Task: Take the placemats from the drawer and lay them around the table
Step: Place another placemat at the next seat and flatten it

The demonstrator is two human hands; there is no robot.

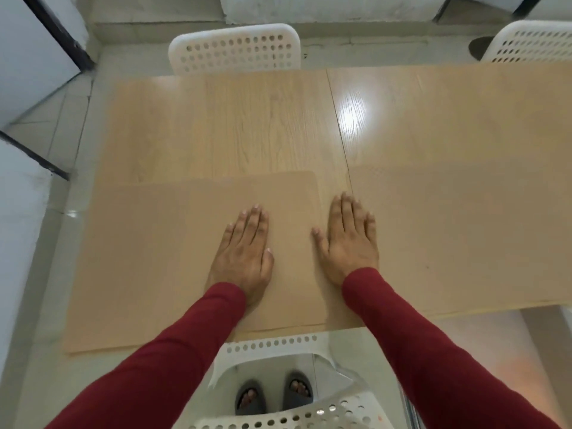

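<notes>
Your table [278, 125] fills most of the view, pale wood with a seam running from the far edge toward you, and its long side runs left to right. On its near edge lie two tan placemats. The left placemat [148, 258] is a rounded rectangle whose long axis runs left to right, along the table's near edge; its left end and near edge overhang the tabletop. The right placemat [464, 236] lies just beside it past the seam, also long side left to right, reaching out of view on the right.

Three white perforated chairs stand around: one chair [235, 48] at the far side opposite you, another [532, 41] at the far right, and a near chair [294, 407] tucked under the edge in front of you, above your sandalled feet.

Your left hand [244, 252] lies flat on the left placemat, fingers straight and together, thumb tucked alongside. Your right hand [349, 239] rests flat at that mat's right edge, over the gap between the mats, fingers straight and close, thumb spread onto the mat.
</notes>
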